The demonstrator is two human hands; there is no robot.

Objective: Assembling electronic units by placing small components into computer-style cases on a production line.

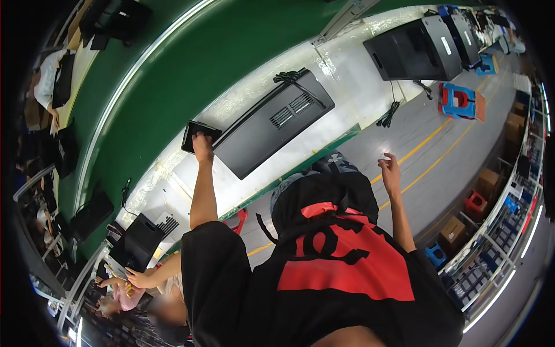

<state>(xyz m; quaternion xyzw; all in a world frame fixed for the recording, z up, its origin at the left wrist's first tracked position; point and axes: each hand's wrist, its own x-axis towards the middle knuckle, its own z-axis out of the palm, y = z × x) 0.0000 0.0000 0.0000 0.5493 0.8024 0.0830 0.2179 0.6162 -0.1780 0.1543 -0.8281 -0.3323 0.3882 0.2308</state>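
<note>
A long black computer-like case [263, 130] with two slotted vents lies on the white-covered bench in front of me. A black cable [303, 87] is bunched at its far right corner. At the case's left end, my left hand [202, 147] is closed on the edge of a small black boxy part [189, 137]. The fingers partly hide that part, and I cannot tell whether it is joined to the case. Out to the right, away from the bench, my right hand [390, 172] hangs over the floor. Its fingers are apart and it holds nothing.
More black cases [402, 52] stand farther right on the bench, with cables drooping off its edge. Blue and red stools [459, 101] are on the floor beyond. A green conveyor belt [173, 75] runs behind the bench. Co-workers' hands [141, 279] are at the lower left.
</note>
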